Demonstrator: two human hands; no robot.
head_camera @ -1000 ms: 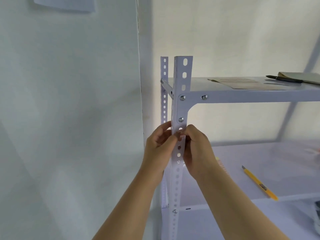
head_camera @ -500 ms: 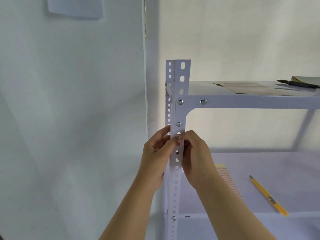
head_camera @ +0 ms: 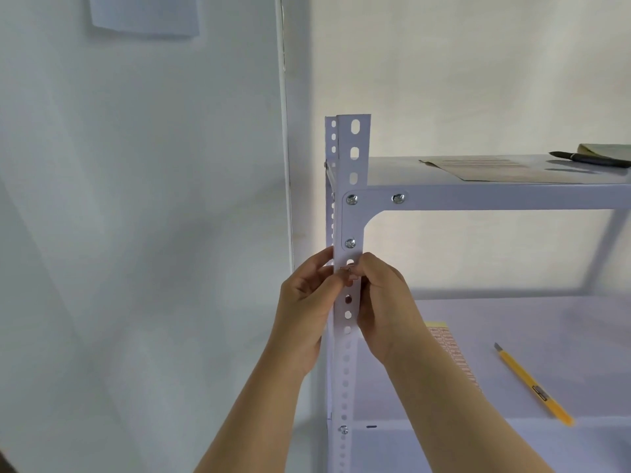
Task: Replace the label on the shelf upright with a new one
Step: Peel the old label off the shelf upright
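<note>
Your view has drifted slightly since a second ago, while both hands have stayed at the same spot on the shelf upright (head_camera: pixel 351 216), just under the bracket's lower bolt. Your left hand (head_camera: pixel 309 302) and right hand (head_camera: pixel 382 302) pinch a small reddish-edged label (head_camera: pixel 349 272) against the upright's face, fingers narrow on it (old or new, I cannot tell). Judging by that, the swap is mid-way: pressing or peeling remains. A yellow knife (head_camera: pixel 532 384) lies untouched on the lower shelf.
</note>
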